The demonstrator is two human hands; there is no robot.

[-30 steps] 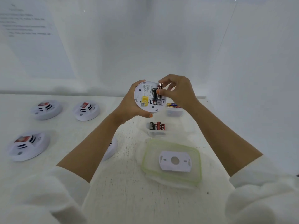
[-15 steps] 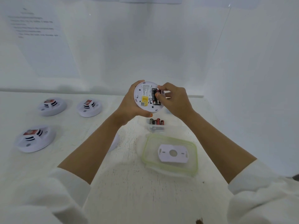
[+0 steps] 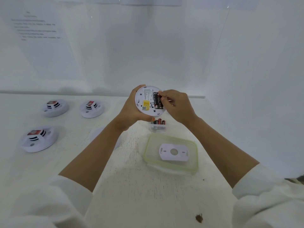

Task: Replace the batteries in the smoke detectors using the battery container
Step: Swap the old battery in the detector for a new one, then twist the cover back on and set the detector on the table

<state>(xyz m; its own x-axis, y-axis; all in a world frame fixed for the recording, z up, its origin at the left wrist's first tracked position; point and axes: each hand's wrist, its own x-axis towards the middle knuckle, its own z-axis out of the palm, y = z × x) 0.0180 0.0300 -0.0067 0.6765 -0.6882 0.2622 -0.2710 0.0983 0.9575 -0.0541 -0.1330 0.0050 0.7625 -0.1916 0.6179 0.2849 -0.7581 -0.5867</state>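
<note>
White round detector [image 3: 142,98], black cylindrical batteries [image 3: 157,102], perhaps pinched

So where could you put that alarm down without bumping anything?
The bare table between the left arm and right arm, nearer than the lid, is the roomiest. It is crowded by the battery box behind the lid and around the three detectors at the left.

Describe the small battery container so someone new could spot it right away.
On the white table, find the clear green-rimmed lid on the right side. Just beyond its far edge, below the smoke detector held in the left hand, sits the small clear battery container. Unlike the lid, which carries only a white mounting plate, it holds red-and-black batteries.
</note>
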